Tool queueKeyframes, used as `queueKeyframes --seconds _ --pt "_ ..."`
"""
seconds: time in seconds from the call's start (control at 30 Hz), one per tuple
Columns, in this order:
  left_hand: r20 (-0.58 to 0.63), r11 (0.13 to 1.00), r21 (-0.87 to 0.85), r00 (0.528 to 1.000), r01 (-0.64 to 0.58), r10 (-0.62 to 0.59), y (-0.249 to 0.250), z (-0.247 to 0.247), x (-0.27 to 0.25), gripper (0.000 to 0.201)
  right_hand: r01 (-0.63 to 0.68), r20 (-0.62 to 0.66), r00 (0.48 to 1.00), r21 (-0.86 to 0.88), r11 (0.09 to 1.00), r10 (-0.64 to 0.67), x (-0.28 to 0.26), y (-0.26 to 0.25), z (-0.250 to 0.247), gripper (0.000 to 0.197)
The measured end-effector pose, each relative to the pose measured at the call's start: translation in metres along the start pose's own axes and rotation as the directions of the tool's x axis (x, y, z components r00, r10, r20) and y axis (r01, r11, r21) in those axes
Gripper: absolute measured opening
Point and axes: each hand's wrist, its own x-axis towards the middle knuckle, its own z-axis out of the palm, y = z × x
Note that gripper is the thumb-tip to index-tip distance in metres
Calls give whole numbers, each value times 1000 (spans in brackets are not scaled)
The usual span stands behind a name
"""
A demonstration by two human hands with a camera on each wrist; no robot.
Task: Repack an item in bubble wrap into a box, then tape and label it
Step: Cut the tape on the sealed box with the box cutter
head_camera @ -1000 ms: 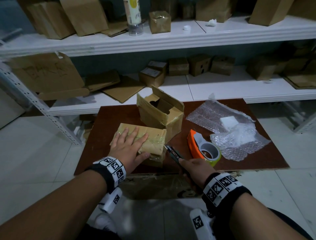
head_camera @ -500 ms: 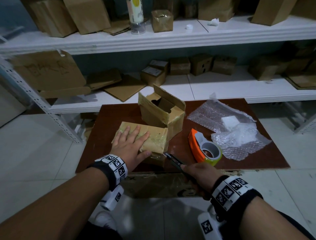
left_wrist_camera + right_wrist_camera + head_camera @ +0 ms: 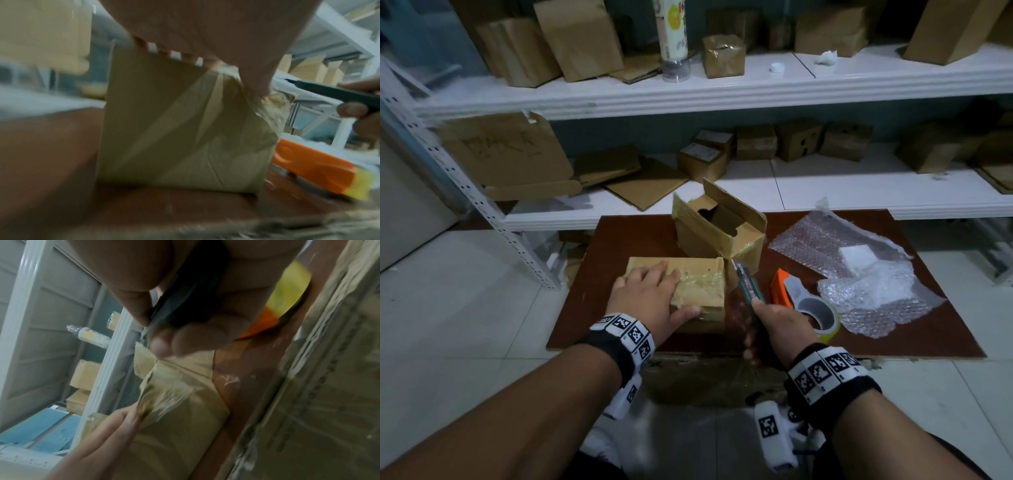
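- While your left hand [image 3: 650, 301] is lying flat on the taped parcel [image 3: 698, 284], fingers spread over its top and thumb down the near side, your right hand [image 3: 774, 325] is lifting the utility knife [image 3: 748, 284] up off the near edge of the counter [image 3: 578, 318].
- You are now carrying the knife higher and further forward than a second ago: its tip is standing just beside the parcel's right end, close to the open box [image 3: 719, 233] behind it.
- Your left grip is staying released, simply pressing down; your right grip is clenched round the knife handle, and the right wrist view is showing the fingers [image 3: 179, 340] wrapped over the dark body.
- I cannot tell whether the blade is touching the tape yet; the left wrist view is showing the knife [image 3: 329, 92] apart from the crumpled tape at the parcel's upper corner.
- Judging by this, you are lining up a cut to open the parcel, so the repacking itself is hardly starting: the item is, I take it, sealed inside.
- Waiting on your right are the bubble wrap [image 3: 859, 270] and the orange tape dispenser [image 3: 801, 305], untouched.
- You are keeping your left thumb near the end the blade is heading for, so mind it.
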Motion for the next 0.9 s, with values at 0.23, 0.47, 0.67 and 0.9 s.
queueKeyframes --seconds 0.23,0.47,0.67,0.9 --pt "119 985 66 979 158 -165 -33 -25 9 79 1 63 998 100 995 -8 3 -2 17 39" --pt "130 969 -152 976 193 -174 -43 -26 12 64 14 100 995 42 999 -18 1 -3 15 39" --pt "161 933 -248 961 260 -225 -32 -36 10 59 19 90 996 34 999 -22 -1 -2 11 39" --pt "259 745 -568 936 349 -240 4 -35 2 15 -21 62 998 151 988 12 4 0 9 41"
